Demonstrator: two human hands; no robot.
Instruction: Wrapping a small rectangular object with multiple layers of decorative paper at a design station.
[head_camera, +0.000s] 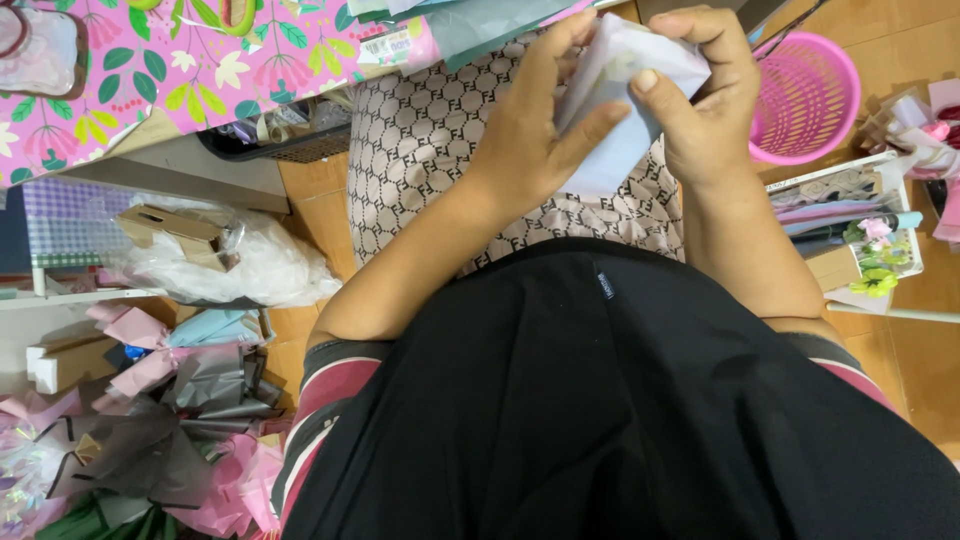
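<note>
Both hands up at chest height, over a black apron (620, 400) and patterned beige trousers (430, 140). Left hand (530, 140) clenched on a pale lilac sheet of paper (610, 110) from below, thumb pressed along its face and fingers (555, 50) curled over its upper edge. Right hand (700, 90) grasping the same sheet from the top right, thumb tip flat on the paper, fingers wrapped over the crumpled corner. Sheet held in the air between the two hands, not resting on anything.

Judged from the creases: partly folded or gathered at the top, lower part hanging flat and unworked (so somewhere in the middle, not near finished). Exact fold hidden behind the fingers.

Around: floral pink wrapping paper (200, 60) at upper left; a pink plastic basket (805, 95) just right of the right hand; a white shelf with ribbons and small artificial flowers (870, 240) further right; a clear plastic bag with cardboard pieces (220, 255) on the left; crumpled tissue sheets in pink, grey and blue (170, 400) heaped at lower left. Nothing between the hands and the sheet; clutter all well apart from the work.
</note>
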